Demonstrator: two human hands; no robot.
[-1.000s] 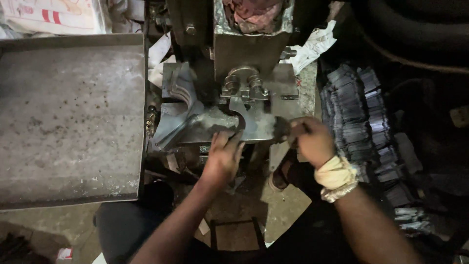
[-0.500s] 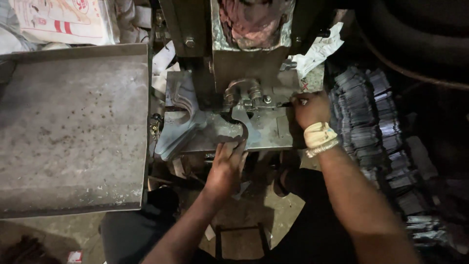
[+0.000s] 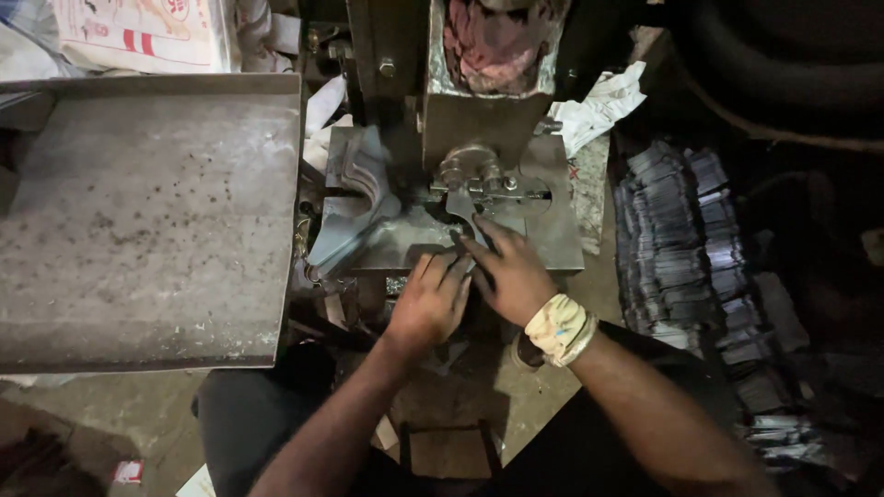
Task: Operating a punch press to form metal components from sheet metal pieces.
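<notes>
One view only, from the head camera, looking almost straight down from above and close in. The left hand (image 3: 428, 304) and right hand (image 3: 511, 276) sit just below the centre, forearms running out at the bottom edge. Directly beyond the fingers is the press bed (image 3: 543, 230), its upright column cut off at the top. Left of the hands lies a flat metal tray (image 3: 147, 212); right of them, stacked metal blanks (image 3: 681, 248) fall into shadow.

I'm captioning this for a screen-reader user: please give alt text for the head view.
Seen from above, a person's left hand and right hand meet on the steel bed of a small press, fingertips on a curved metal piece. A metal tray sits left, stacked metal pieces right.
</notes>
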